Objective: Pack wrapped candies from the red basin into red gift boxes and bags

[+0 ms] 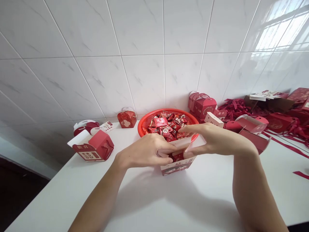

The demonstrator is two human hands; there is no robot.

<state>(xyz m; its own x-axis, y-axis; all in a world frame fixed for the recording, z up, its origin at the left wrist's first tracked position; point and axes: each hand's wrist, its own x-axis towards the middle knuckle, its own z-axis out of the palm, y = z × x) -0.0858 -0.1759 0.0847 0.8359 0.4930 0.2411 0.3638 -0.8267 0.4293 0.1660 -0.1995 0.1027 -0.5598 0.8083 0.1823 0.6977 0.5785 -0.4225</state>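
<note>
A small candy box (177,167), pale with a printed front, stands open-topped on the white table, with red wrapped candy (178,157) inside. My left hand (152,149) is at the box's left side, fingers closed over its edge and reaching into the opening. At the right side, my right hand (202,138) grips a raised flap between thumb and fingers. Just behind the box sits a red perforated basket (142,124) heaped with red wrapped candies (166,124). The fingertips inside the box are partly hidden.
An open red box (96,149) stands at left, with a small red box (126,119) near the tiled wall. Several red boxes (202,106) are stacked right of the basket. Dark red ribbons (235,108) and more boxes (280,122) crowd the white table's (145,199) right side.
</note>
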